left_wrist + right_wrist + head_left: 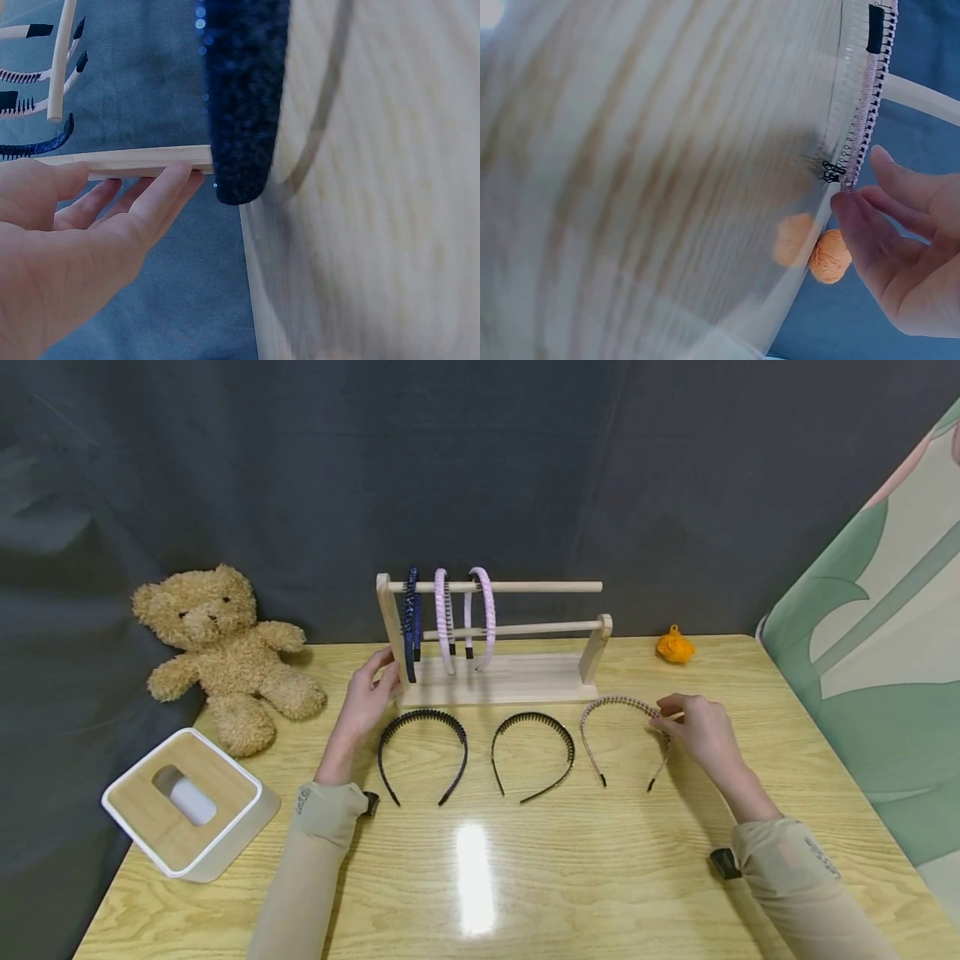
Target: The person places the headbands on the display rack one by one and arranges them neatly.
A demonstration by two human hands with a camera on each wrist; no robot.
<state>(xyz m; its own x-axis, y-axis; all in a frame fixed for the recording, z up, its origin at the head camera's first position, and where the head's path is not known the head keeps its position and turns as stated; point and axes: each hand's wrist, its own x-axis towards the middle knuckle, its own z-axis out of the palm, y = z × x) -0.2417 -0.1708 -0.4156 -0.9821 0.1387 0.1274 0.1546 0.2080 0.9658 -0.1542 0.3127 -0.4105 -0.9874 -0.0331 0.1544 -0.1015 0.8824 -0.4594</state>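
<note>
So: right hand (pixel 702 727) pinches arched, toothed headband (pixel 619 700); left hand (pixel 365 697), fingers extended, touches wooden rack (pixel 525 681).

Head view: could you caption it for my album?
Left hand touches the wooden rack, right hand pinches a pale headband, teddy bear at left.

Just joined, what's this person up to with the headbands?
The person's right hand pinches one side of a pale pink headband, to the right of a black headband and a navy headband lying on the table. The left hand touches the left upright of the wooden rack. Three headbands hang there now: a glittery blue one near that upright, then two lilac ones. The pink one is not on the rack.
</note>
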